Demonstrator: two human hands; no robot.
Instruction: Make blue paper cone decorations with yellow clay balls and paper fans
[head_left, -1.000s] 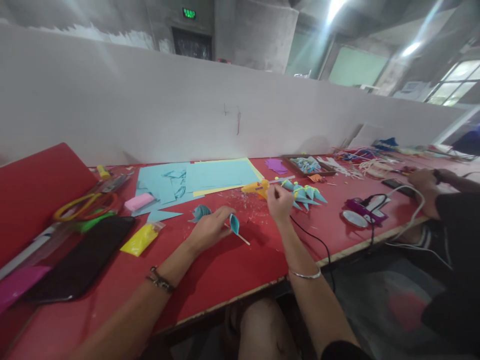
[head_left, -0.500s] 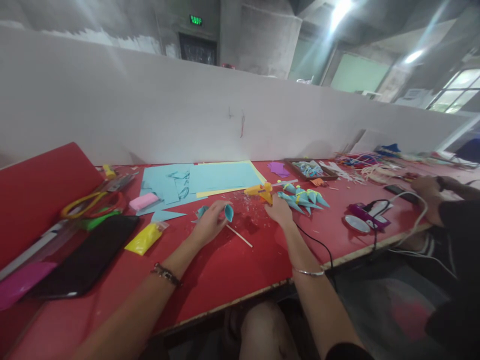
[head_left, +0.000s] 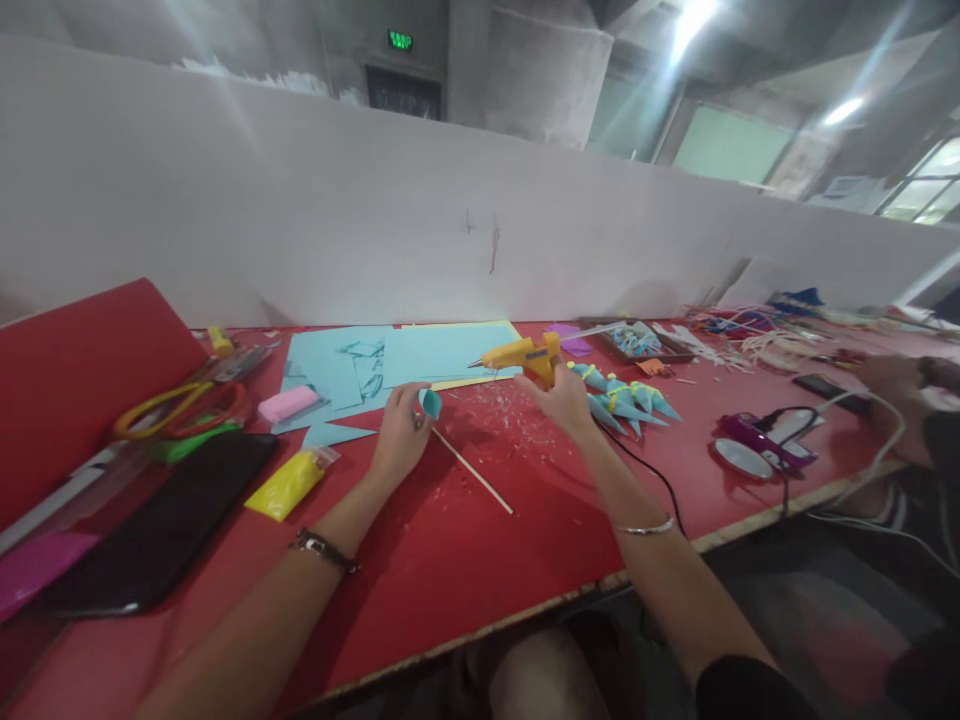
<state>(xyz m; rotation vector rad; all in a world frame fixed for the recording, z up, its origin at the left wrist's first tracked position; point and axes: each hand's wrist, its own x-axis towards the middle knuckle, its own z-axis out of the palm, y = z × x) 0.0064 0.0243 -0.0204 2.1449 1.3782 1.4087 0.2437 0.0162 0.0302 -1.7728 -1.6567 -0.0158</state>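
Observation:
My left hand (head_left: 401, 430) is closed around a small rolled cone of blue paper (head_left: 430, 403), its open end facing right. Fingers cover most of the cone. In my right hand (head_left: 562, 395) is a yellow hot glue gun (head_left: 517, 354), raised above the table with its nozzle pointing left toward the cone. A clear glue stick (head_left: 594, 330) juts from the gun's back. Just below the cone lies a thin pale stick (head_left: 476, 475). Several blue paper cones with yellow trim (head_left: 626, 400) lie to the right of my right hand.
Blue paper sheets (head_left: 450, 352) lie at the back. Left are scissors (head_left: 161, 410), a black phone (head_left: 172, 525), a yellow packet (head_left: 289, 483) and a pink block (head_left: 289, 404). Rightward sit a tray (head_left: 675, 352), a purple device (head_left: 765, 440) and another person's hand (head_left: 892, 375). A black cord (head_left: 652, 470) trails off the table edge.
My right hand has lifted the glue gun off the table, its nozzle now nearer the cone. My left hand, still holding the cone, has shifted slightly left and up.

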